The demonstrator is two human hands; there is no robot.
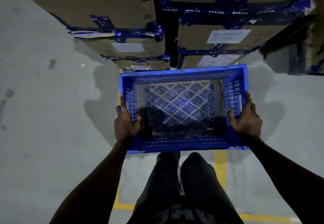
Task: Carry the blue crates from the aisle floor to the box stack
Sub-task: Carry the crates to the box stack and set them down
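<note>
Both hands clamp the blue crate (pixel 182 108) by its short side walls: left hand (pixel 126 123) curled over the left rim, thumb inside against the perforated wall; right hand (pixel 245 118) the same on the right rim, thumb inside. Crate hangs between the two grips, open side up, nothing in it, clear of the grey floor (pixel 43 118). Just beyond the grips, past the crate's far rim: two columns of taped cardboard boxes (pixel 122 13), dark gap between them. Below the grips: yellow floor line (pixel 220 169), person's dark trousers (pixel 184 188).
</note>
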